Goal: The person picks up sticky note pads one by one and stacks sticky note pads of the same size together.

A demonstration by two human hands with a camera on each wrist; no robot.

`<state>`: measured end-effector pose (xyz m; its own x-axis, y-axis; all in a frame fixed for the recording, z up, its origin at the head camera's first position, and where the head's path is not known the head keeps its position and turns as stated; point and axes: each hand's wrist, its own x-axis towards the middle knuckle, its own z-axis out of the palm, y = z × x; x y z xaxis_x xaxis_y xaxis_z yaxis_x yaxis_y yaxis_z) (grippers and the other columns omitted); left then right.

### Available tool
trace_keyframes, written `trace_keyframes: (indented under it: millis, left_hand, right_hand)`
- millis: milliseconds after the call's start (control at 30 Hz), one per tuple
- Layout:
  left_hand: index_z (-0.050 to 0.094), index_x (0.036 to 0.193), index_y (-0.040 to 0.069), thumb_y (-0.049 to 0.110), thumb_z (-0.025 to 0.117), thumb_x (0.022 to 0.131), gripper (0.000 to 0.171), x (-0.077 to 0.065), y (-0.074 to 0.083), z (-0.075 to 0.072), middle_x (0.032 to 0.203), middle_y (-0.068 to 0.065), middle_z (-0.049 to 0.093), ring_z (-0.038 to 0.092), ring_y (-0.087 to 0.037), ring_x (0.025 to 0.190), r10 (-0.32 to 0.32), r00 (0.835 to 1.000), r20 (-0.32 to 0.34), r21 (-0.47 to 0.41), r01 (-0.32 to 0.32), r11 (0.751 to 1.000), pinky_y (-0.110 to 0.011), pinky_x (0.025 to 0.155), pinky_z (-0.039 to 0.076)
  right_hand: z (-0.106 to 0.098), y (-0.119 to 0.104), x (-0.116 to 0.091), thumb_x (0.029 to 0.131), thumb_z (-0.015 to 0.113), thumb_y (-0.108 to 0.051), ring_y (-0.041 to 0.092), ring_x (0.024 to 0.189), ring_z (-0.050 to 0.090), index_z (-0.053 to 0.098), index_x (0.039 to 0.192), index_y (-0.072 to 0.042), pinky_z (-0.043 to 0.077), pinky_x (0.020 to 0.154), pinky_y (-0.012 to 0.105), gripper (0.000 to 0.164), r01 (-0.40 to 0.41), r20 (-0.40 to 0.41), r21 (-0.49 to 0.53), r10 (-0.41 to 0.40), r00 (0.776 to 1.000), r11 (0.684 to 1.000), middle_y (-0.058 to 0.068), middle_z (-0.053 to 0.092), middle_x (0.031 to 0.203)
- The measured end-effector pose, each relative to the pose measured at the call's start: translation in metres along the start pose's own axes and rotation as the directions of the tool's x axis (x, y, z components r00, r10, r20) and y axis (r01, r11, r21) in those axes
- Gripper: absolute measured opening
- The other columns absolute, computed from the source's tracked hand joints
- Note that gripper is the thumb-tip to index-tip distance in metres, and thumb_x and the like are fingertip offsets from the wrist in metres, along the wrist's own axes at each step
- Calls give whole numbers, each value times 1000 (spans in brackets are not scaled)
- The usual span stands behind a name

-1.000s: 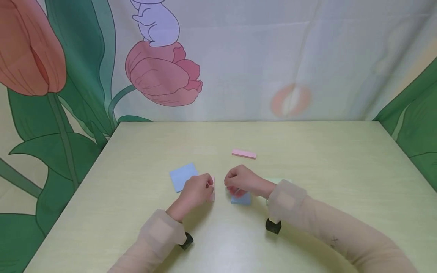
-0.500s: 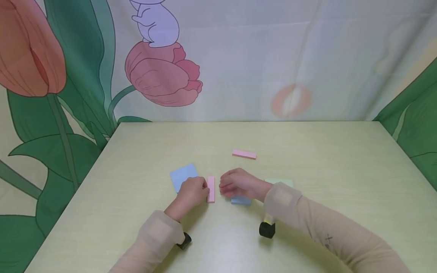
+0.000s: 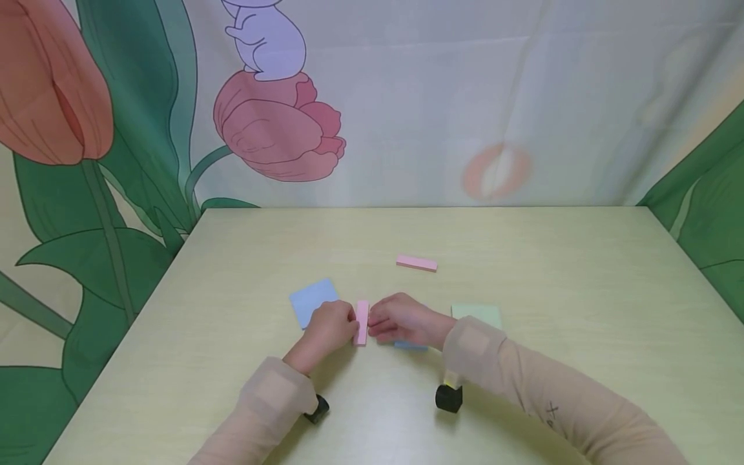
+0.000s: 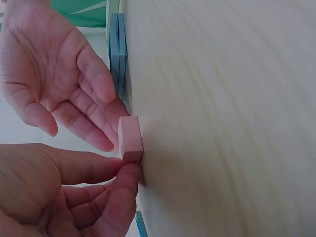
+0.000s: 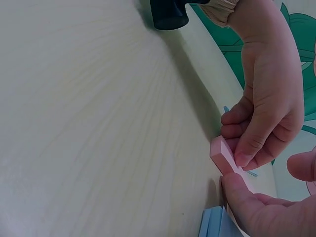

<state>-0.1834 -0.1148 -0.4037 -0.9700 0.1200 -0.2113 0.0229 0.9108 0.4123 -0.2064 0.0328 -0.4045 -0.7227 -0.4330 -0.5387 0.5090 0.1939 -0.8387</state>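
Note:
A narrow pink block (image 3: 361,323), which looks like a sticky-note pad, lies on the table between both hands. My left hand (image 3: 330,324) is at its left side; in the left wrist view the thumb and forefinger meet at the edge of the block (image 4: 131,138). From the right comes my right hand (image 3: 403,320), its fingers loosely extended and their tips at the block's right side. In the right wrist view a right fingertip (image 5: 232,181) touches that side. Beneath the right hand lies a blue pad (image 3: 411,345), mostly covered.
A blue square pad (image 3: 314,301) lies left of the left hand. Behind the right wrist is a pale green pad (image 3: 478,314). Farther back on the table (image 3: 558,271) lies a second narrow pink block (image 3: 416,263). A printed cloth (image 3: 407,116) hangs behind the table.
The right hand has moved left and lowered to the pink block's right side, its fingers straightening. The left hand has stayed by the block, which has shifted very slightly right.

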Motion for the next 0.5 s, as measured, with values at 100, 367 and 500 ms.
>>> trace_keyframes:
  millis: [100,367,500]
  left_hand:
    - [62,74,4,12,58,83,13,0,1,0,66,-4,56,48,-15,60,-4,1000,12,-2,4,1000,-21,52,35]
    - [62,71,3,12,60,81,14,-2,4,0,64,-4,56,47,-15,58,-11,1000,26,-21,12,1000,-21,50,35]
    - [61,69,4,12,60,81,14,-3,4,1,62,-3,54,47,-15,57,-4,1000,28,-28,5,1000,-21,49,35]
  right_hand:
    - [1,1,0,85,50,-7,14,72,58,53,106,7,50,68,24,25,-2,-10,-1,2,1000,1000,5,57,78]
    - [1,2,-3,85,50,-6,15,73,57,52,107,7,51,68,26,26,-16,-18,-3,16,1000,1000,7,57,81]
    - [1,2,-5,85,50,-6,16,74,58,50,114,7,51,68,26,32,-24,-18,-9,24,1000,1000,9,58,83]
